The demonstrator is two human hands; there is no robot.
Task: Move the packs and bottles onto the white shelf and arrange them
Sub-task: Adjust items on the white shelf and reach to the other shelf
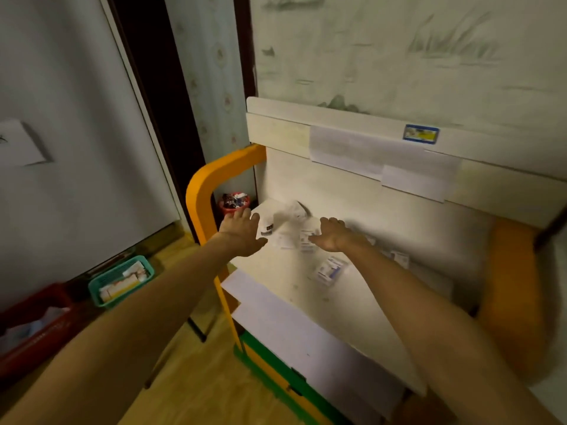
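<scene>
I hold my left hand [242, 233] and right hand [333, 236] spread, gripping nothing; I should herd the packs [294, 234] together against the white shelf [399, 271] back, gently.

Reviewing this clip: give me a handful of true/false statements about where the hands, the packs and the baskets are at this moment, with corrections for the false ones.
1. Both hands are stretched out over the white shelf. True.
2. The left hand grips a bottle. False: its fingers are straight and hold nothing; a small white bottle stands just beside it.
3. A blue-and-white pack lies on the shelf, nearer the camera than the right hand. True.
4. The green basket sits on the shelf. False: it is on the floor to the left, by the wall.
5. The shelf frame is orange. True.
</scene>
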